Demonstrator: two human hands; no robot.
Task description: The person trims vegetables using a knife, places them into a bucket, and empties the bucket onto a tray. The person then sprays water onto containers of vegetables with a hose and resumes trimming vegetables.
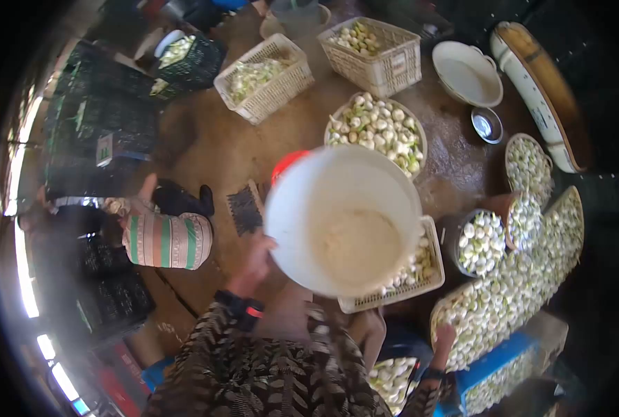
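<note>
My left hand, with a dark band at the wrist, is closed on the edge of a white bucket. The bucket is tilted toward me, and a pale beige patch shows at its bottom. My right hand is lower right, beside a large spread of white bulbs with green tips; its fingers are too unclear to read. Behind the bucket are a round basket of larger white bulbs and part of a red container. The bucket partly covers a cream crate of bulbs.
Two plastic crates of bulbs stand on the wet brown floor. At upper right are a white basin and a metal bowl. A person in a striped garment sits at left by dark crates.
</note>
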